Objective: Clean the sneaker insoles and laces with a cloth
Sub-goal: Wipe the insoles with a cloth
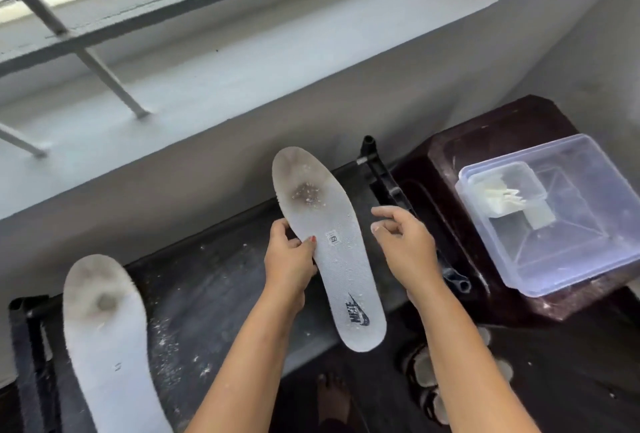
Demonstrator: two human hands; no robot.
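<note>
Above the dusty black table (214,280) under a barred window, the left hand (289,256) is pinching a grey, dark-stained insole (332,249) in its fingers while the right hand (403,242) is hovering loosely curled beside it.

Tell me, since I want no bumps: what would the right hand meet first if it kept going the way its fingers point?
Probably the insole held in the left hand. The right hand is empty, its fingers pointing left toward the insole's edge, though depth is unclear.
</note>
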